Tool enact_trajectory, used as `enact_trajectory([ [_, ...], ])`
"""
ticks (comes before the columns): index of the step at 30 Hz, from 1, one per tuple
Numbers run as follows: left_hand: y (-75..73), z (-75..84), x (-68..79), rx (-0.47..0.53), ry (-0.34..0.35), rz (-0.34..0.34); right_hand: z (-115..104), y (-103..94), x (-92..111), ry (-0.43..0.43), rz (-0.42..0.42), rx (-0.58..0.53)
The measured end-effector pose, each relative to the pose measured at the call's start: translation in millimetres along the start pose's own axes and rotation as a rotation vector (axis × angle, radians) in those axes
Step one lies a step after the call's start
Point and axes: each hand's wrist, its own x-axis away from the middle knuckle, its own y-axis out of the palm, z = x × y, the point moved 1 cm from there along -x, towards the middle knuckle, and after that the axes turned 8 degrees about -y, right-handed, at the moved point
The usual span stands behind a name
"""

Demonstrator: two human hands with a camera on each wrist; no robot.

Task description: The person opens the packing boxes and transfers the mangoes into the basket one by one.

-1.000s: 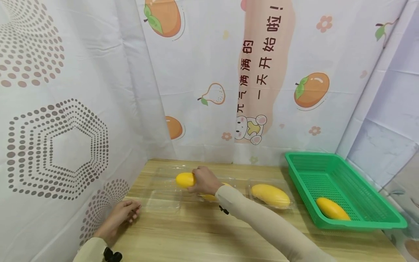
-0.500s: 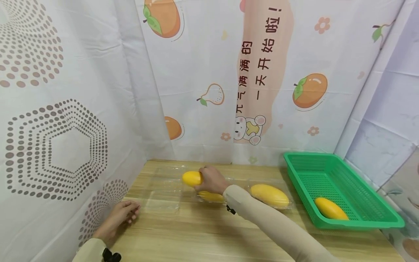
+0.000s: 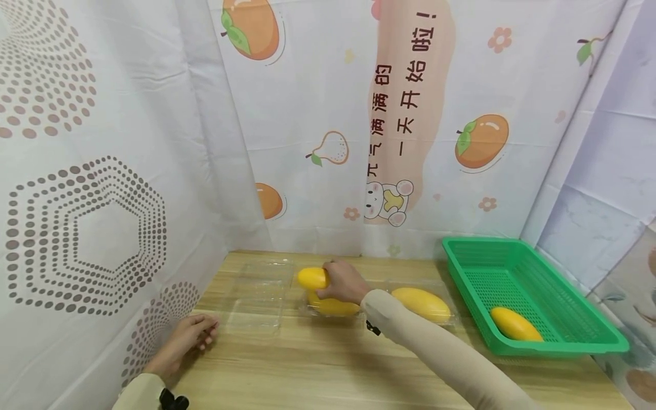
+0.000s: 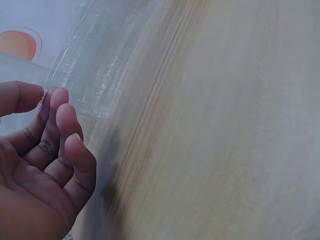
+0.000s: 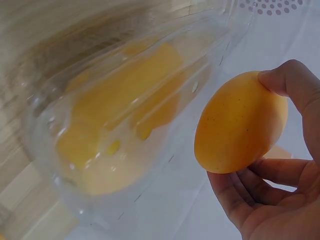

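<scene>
My right hand point(image 3: 345, 280) grips a yellow mango point(image 3: 311, 278) by one end, thumb on one side and fingers on the other in the right wrist view. The held mango is above a clear plastic box point(image 5: 65, 180) that has another yellow mango point(image 3: 333, 306) in it. My left hand point(image 3: 191, 336) is at the table's left side, fingers loosely curled with nothing in them. Nearest to it is a clear plastic box point(image 3: 256, 319) standing open, its lid folded back toward the curtain. In the left wrist view its fingertips overlap that box's edge.
Right of the middle box, another clear box point(image 3: 452, 319) contains a yellow mango point(image 3: 421, 303). A green plastic basket point(image 3: 564, 348) at the right has one mango point(image 3: 514, 324) inside. Printed curtains point(image 3: 307, 228) border the wooden table point(image 3: 307, 370) at the back and sides.
My right hand has moved to the right with the mango, from beside the left open box to above the middle one. The left hand has stayed in place.
</scene>
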Motion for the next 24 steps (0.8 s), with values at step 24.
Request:
enact_trajectory([
  [24, 1.2, 0.1, -1.1, 0.020, -0.012, 0.017, 25, -16.0, 25, 0.072, -0.008, -0.004],
])
